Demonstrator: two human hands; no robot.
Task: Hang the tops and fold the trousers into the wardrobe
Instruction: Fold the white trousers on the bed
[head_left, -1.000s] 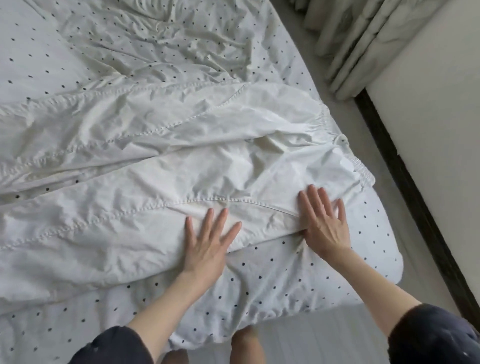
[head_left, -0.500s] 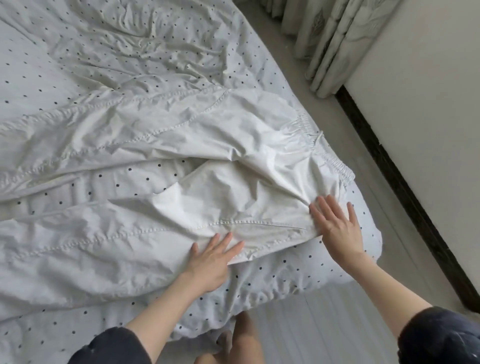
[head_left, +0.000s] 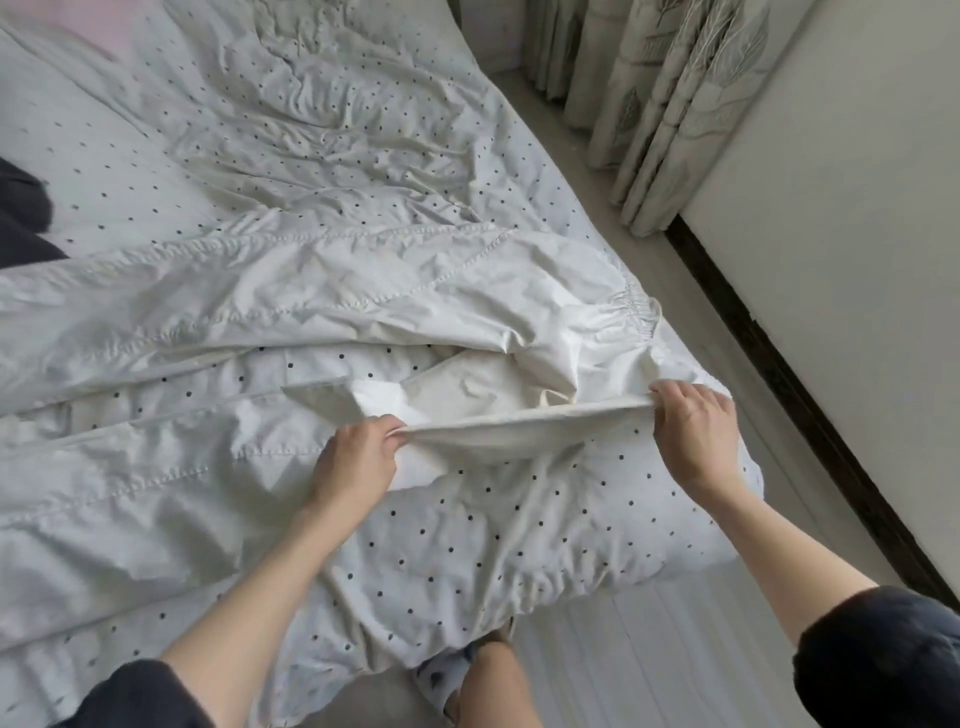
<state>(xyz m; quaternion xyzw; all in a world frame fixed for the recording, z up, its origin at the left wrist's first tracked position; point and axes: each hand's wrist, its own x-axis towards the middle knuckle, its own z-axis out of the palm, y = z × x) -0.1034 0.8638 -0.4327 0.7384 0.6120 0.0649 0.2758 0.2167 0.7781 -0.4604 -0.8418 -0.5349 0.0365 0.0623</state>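
White trousers lie spread across the dotted bed, legs running off to the left, elastic waistband at the right. My left hand pinches the near edge of the near leg close to the crotch. My right hand pinches the same edge near the waistband. Between the two hands the fabric edge is lifted off the bed and stretched taut. The far leg lies flat behind it.
A dark garment lies at the left edge of the bed. Patterned curtains hang at the back right. A white wall with a dark skirting board runs along the narrow strip of floor right of the bed.
Both hands went from lying flat on the trousers to pinching the near edge and lifting it. The near leg has come away from the far leg.
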